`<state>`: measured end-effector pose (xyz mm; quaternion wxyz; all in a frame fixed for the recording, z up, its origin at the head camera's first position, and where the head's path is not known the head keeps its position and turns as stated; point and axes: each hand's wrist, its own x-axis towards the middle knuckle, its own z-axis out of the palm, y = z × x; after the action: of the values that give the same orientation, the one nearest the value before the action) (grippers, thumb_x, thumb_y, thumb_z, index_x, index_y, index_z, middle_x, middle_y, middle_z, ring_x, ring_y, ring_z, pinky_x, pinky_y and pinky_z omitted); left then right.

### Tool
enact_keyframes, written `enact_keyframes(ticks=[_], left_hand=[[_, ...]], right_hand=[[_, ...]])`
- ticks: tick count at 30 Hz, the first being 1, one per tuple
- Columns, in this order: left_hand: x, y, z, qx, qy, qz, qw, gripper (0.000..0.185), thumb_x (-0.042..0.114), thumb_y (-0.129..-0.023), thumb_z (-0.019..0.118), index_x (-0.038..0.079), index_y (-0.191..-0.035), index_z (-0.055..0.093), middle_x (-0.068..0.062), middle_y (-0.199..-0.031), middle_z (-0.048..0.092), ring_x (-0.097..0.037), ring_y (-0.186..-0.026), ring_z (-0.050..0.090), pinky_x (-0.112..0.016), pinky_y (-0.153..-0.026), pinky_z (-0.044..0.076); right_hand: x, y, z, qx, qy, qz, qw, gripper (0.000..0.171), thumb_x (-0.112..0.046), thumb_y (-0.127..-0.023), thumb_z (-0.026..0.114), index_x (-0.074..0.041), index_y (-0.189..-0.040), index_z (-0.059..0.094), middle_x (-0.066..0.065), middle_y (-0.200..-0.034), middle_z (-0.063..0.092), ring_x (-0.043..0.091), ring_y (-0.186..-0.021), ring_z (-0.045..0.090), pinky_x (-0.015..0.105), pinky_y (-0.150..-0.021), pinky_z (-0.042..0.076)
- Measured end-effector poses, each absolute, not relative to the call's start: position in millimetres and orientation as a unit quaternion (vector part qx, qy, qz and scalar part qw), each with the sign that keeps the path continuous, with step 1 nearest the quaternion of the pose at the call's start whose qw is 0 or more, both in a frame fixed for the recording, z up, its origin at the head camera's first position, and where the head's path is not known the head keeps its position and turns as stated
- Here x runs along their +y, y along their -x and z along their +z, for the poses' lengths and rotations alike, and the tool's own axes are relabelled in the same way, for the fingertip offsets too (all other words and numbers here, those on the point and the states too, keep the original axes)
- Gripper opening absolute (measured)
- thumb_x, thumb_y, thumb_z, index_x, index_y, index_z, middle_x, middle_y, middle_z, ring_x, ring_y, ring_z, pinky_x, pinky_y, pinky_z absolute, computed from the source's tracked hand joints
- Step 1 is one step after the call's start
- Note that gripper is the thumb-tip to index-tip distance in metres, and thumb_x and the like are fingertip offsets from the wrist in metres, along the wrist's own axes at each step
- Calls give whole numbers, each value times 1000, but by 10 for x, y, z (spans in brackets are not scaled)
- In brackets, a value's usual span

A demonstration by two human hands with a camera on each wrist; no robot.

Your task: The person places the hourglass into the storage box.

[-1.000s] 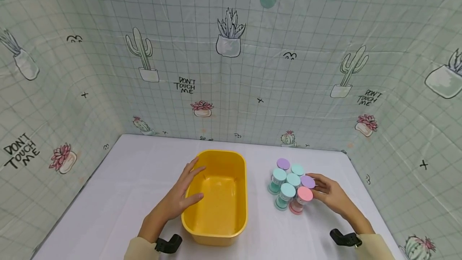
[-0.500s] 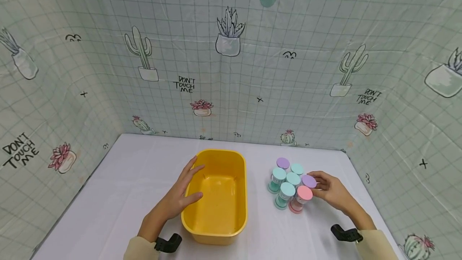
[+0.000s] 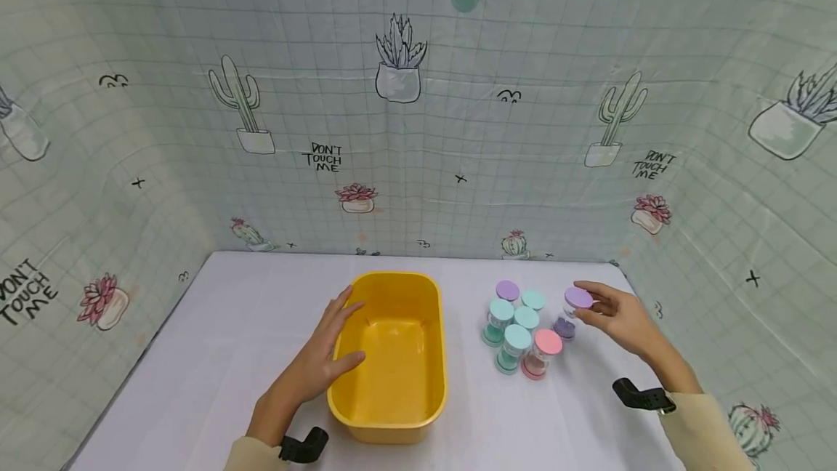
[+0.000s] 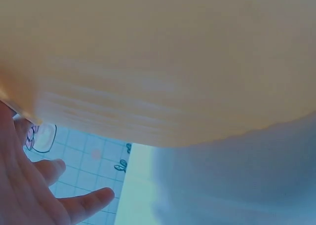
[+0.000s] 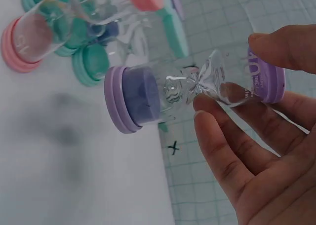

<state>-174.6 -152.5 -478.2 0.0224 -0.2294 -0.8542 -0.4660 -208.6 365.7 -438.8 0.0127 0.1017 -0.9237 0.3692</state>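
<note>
Pinching a purple-capped sand timer (image 3: 572, 311) by its upper end, the right hand (image 3: 621, 320) holds it lifted off the white table (image 3: 229, 340), just right of the cluster of other sand timers (image 3: 516, 329). The right wrist view shows the purple timer (image 5: 192, 94) tilted, thumb on the top cap and fingertips (image 5: 207, 111) under the clear glass waist, with purple sand settled in the lower bulb. The cluster stands upright on the table: a pink-capped timer (image 3: 541, 353) nearest, several teal-capped ones around it, and another purple-capped timer (image 3: 507, 291) at the far side.

The left hand (image 3: 320, 362) rests on the left rim of the yellow plastic tub (image 3: 399, 413), fingers straight and spread, thumb hooked just inside the wall. In the left wrist view the tub's wall (image 4: 158, 62) fills most of the frame, blurred, with relaxed fingers (image 4: 84, 205) showing below it. The tub sits left of the timers, well apart from the lifted one.

A cactus-print sheet (image 3: 399, 71) forms the backdrop on three sides. Black wrist straps (image 3: 644, 396) show at both cuffs.
</note>
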Motion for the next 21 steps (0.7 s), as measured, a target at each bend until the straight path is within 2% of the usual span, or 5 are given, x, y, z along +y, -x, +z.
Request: enact_keyframes(ticks=[3, 5, 13, 17, 21], left_hand=[[-1521, 1740, -4787, -861, 222, -458, 26, 69, 36, -96, 65, 8, -155, 41, -9, -174, 10, -49, -157, 5, -82, -115, 9], [-1524, 1741, -4789, -861, 222, -457, 27, 67, 36, -96, 65, 11, -154, 43, -9, -174, 11, -49, -157, 6, -81, -115, 10], [-1536, 1744, -4780, -852, 240, -463, 32, 63, 32, -97, 66, 13, -152, 43, -14, -174, 10, -51, -156, 8, -81, -115, 9], [-1531, 1741, -4779, -851, 237, -468, 26, 65, 34, -97, 66, 13, -154, 42, -13, -174, 9, -51, -157, 6, -82, -115, 9], [-1531, 1726, -4769, -854, 231, -465, 22, 72, 32, -96, 66, 8, -157, 38, -13, -174, 9, -51, -156, 5, -82, -115, 8]], right_hand=[[3655, 2133, -4274, -921, -115, 369, 45, 54, -19, -98, 71, 1, -145, 54, 24, -133, 65, -10, -97, 61, 16, -76, 55], [3624, 2153, -4196, -914, -122, 381, 62, 53, -17, -98, 70, 1, -145, 54, 23, -130, 66, -14, -96, 59, 15, -76, 54], [3266, 2229, -3879, -890, -147, 410, 135, 52, -12, -96, 72, -1, -144, 57, 23, -122, 69, -14, -97, 60, 5, -81, 50], [3032, 2298, -3737, -878, -163, 432, 129, 50, -13, -96, 72, -1, -143, 58, 24, -124, 68, -13, -99, 61, 6, -83, 51], [2778, 2401, -3646, -872, -178, 447, 89, 49, -18, -96, 74, -3, -140, 61, 20, -125, 69, -6, -101, 66, 11, -84, 55]])
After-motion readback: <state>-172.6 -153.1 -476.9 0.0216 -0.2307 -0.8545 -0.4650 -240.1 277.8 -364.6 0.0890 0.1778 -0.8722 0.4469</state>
